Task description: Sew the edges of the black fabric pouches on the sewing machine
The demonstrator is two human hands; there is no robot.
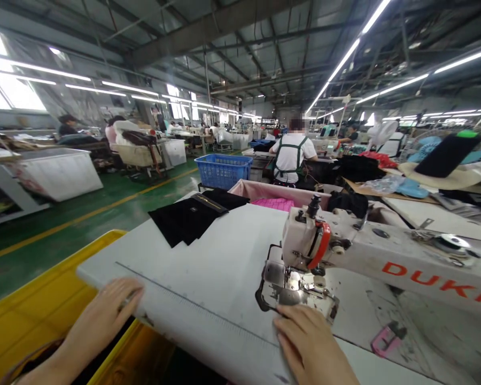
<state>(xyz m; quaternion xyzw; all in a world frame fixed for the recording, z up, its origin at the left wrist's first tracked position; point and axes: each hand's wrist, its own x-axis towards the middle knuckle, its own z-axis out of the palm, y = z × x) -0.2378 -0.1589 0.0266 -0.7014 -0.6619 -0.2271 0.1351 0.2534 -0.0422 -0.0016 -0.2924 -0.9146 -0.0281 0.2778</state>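
Observation:
My left hand (104, 315) rests on the near left edge of the white sewing table (208, 278), fingers stretched flat and holding nothing. My right hand (310, 342) lies palm down on the table just in front of the sewing machine's needle area (294, 289), fingers together and flat, nothing in them. The white sewing machine (385, 256), lettered in red, reaches across the table from the right. A stack of black fabric pieces (192, 214) lies at the table's far left corner.
A yellow bin (36, 310) stands below the table on my left. Beyond the table sit a pink-lined bin (272, 195) and a blue basket (223, 170). A person in a green apron sits ahead. A small pink tool (385, 339) lies at right. Green floor aisle runs left.

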